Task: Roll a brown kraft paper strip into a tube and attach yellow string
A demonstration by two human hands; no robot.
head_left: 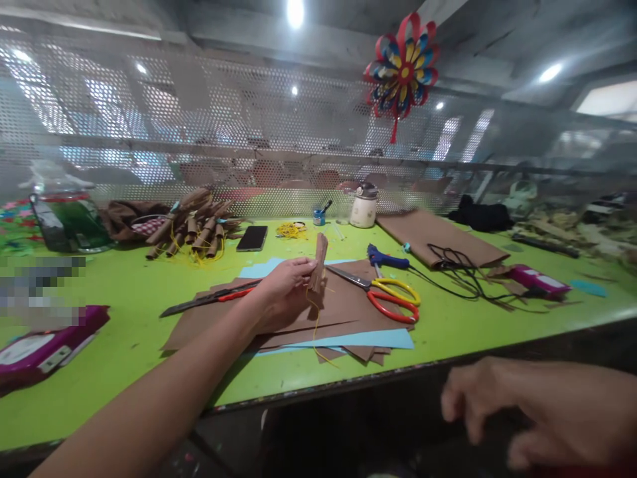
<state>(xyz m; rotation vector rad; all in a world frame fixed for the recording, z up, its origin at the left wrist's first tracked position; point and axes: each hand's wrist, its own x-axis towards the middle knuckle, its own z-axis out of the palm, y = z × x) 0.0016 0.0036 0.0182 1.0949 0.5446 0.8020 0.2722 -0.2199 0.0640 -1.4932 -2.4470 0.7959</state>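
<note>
My left hand (pixel 286 292) pinches a small bundle of brown paper (pixel 321 262) upright over the stacked sheets. A yellow string (pixel 317 325) trails from the bundle down past the paper's near edge. Below lie brown paper sheets (pixel 209 330) with light blue paper (pixel 383 340) under them. Scissors (pixel 393 297) with one yellow and one red handle rest just right of the bundle. A second cutting tool with a dark blade and red handle (pixel 236 294) is partly behind my left hand. Off the table's front edge hangs my right hand (pixel 502 405), fingers apart and curved, slightly blurred, holding nothing.
Tied brown paper rolls (pixel 199 232) pile up at the back left beside a phone (pixel 252 238). A blue glue gun (pixel 388 257) trails a black cord (pixel 460 272) toward a purple power strip (pixel 540 281). Another purple strip (pixel 60 348) lies left. A jar (pixel 364 207) stands behind.
</note>
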